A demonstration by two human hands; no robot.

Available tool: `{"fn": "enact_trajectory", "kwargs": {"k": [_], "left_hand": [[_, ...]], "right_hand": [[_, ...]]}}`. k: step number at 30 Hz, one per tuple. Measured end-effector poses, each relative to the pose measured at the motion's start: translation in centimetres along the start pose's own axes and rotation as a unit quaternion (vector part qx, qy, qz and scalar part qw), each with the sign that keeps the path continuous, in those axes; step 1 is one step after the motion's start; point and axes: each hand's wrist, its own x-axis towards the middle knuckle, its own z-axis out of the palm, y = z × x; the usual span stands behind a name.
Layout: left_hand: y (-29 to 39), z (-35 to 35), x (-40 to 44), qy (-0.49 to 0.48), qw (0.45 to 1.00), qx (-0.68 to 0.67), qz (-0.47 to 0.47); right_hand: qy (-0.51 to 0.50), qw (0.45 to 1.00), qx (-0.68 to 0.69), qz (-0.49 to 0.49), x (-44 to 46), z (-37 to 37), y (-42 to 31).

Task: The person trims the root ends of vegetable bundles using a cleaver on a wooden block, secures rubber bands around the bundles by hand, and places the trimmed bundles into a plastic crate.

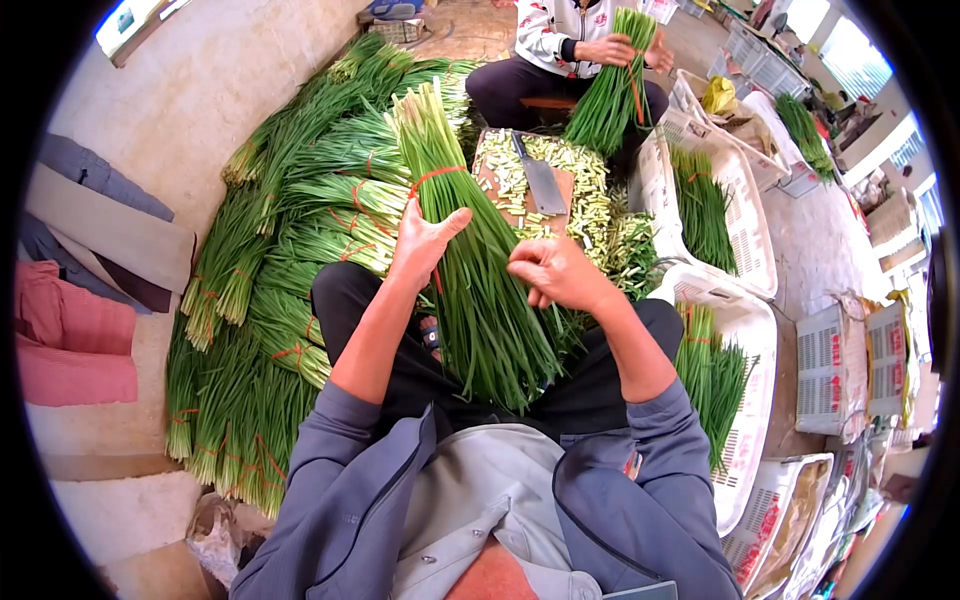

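Note:
A large bunch of garlic chives [490,290] is upright before me, pale cut ends up and green leaves hanging between my knees. A red band [438,176] circles it near the top. My left hand [425,240] grips the bunch just under that band, thumb across the front. Beside the leaves, on the right, is my right hand [562,272], its fingers curled into a pinch; whatever is between them is too small to make out. Beyond the bunch, a cleaver [541,178] lies on a wooden board [515,205] among chopped pale stem ends [590,190].
Banded chive bundles [345,200] are heaped along the left wall. White plastic crates [745,215] holding chives line my right side. Opposite me, a seated co-worker [570,45] holds another chive bunch [610,100]. Folded clothes [75,335] hang at far left.

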Motion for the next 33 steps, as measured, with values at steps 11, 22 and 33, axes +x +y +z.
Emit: {"fn": "enact_trajectory", "kwargs": {"k": [11,22,33], "left_hand": [[-0.4,0.6,-0.7,-0.098,0.995,0.035,-0.005],[-2.2,1.7,2.5,-0.031,0.974,0.222,0.011],[-2.4,2.5,1.8,-0.063,0.945,0.321,-0.019]], "right_hand": [[0.156,0.857,-0.485,0.072,0.7,-9.4,8.1],[0.093,0.995,-0.016,0.01,5.0,-0.4,0.6],[0.291,0.917,-0.271,-0.01,5.7,-7.8,7.4]]}}
